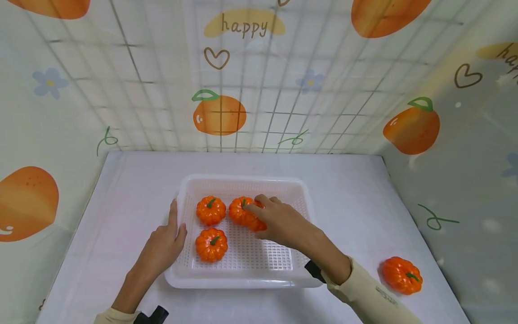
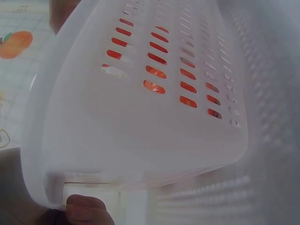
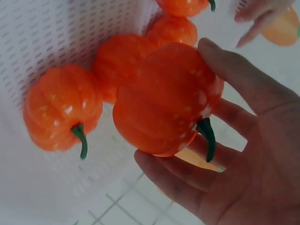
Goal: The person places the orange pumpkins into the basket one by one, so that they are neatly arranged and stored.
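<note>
My right hand (image 1: pixel 281 220) is over the middle of a white plastic basket (image 1: pixel 243 282). It grips a small orange toy pumpkin (image 3: pixel 168 98) with a green stem, thumb on one side and fingers on the other. Close by in the basket is another pumpkin (image 1: pixel 238 211), partly covered by the hand in the head view. Toward the basket's left end sit an upper pumpkin (image 1: pixel 211 216) and a lower pumpkin (image 1: pixel 208 251). My left hand (image 1: pixel 162 245) holds the basket's left rim, its index finger stretched along the edge and its thumb at the rim.
One more pumpkin (image 1: pixel 398 275) lies on the white table (image 1: pixel 348 189), right of the basket and beside the right sleeve (image 1: pixel 364 292). A wire grid (image 1: pixel 267 90) stands behind the table, with fruit-printed sheeting around it.
</note>
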A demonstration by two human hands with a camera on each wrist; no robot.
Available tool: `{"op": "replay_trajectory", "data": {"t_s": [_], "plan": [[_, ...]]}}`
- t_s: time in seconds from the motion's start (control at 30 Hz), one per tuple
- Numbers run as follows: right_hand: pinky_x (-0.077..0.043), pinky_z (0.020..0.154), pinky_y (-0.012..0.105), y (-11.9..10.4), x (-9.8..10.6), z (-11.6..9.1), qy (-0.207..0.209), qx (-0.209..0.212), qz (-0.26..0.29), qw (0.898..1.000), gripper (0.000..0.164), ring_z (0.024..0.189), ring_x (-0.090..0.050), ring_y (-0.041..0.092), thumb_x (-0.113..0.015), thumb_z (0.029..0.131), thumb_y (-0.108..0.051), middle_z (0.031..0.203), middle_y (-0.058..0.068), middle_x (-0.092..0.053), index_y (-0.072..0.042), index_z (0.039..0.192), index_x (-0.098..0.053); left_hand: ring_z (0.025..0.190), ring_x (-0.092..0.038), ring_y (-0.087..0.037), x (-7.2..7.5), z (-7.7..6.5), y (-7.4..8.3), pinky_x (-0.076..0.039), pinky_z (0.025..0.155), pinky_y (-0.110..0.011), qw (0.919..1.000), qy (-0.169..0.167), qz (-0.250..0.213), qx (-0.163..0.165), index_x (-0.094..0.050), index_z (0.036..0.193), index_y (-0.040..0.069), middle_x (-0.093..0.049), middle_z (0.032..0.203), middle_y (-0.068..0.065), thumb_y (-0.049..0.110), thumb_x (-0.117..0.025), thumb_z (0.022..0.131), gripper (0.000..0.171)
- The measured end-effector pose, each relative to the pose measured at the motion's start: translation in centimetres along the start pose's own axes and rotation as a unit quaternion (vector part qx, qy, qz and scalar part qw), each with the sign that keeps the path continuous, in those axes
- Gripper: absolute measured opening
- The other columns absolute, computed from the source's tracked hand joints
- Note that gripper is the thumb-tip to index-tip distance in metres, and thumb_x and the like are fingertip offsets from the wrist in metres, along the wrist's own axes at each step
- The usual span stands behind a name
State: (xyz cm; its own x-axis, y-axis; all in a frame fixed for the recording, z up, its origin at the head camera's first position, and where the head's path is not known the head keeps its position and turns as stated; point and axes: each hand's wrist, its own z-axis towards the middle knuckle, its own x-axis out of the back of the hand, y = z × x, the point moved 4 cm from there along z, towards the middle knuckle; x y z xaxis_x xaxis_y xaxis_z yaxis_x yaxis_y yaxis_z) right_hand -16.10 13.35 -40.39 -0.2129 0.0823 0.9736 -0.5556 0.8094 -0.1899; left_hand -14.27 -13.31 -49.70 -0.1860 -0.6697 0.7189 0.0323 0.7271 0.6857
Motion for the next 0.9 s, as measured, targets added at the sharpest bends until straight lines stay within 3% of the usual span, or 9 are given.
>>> {"op": "replay_trajectory", "data": {"t_s": [0.27,0.63,0.9], "plan": [[-0.053,0.07,0.03,-1.3,-1.2,0.8,-0.018,0.071,-0.035,0.997,0.062,0.097,-0.058,0.026,-0.082,0.081,-0.027,0.122,0.004,-0.054,-0.023,0.137,-0.056,0.05,-0.063,-0.017,0.0,0.1,0.1,-0.054,0.041,-0.028,1.0,-0.003,-0.001,0.006,0.0,0.16,0.007,-0.066,0.086,-0.02,0.021,-0.047,0.103,0.075],[-0.054,0.078,0.028,-1.8,-3.3,1.8,-0.101,0.111,-0.044,0.988,0.06,0.098,-0.056,0.02,-0.083,0.081,-0.029,0.125,0.0,-0.054,-0.021,0.134,-0.056,0.051,-0.065,-0.018,-0.1,0.3,-0.1,-0.054,0.041,-0.028,1.0,0.002,-0.001,0.001,-0.002,0.16,0.007,-0.067,0.094,-0.023,0.021,-0.047,0.102,0.075],[-0.053,0.093,0.029,-2.4,-4.8,2.2,-0.117,0.156,-0.085,0.977,0.066,0.112,-0.057,0.022,-0.084,0.08,-0.031,0.135,0.002,-0.054,-0.022,0.139,-0.056,0.052,-0.066,-0.019,0.0,0.2,-0.2,-0.054,0.041,-0.028,1.0,0.0,-0.004,0.006,-0.002,0.16,0.007,-0.067,0.092,-0.022,0.022,-0.048,0.103,0.075]]}}
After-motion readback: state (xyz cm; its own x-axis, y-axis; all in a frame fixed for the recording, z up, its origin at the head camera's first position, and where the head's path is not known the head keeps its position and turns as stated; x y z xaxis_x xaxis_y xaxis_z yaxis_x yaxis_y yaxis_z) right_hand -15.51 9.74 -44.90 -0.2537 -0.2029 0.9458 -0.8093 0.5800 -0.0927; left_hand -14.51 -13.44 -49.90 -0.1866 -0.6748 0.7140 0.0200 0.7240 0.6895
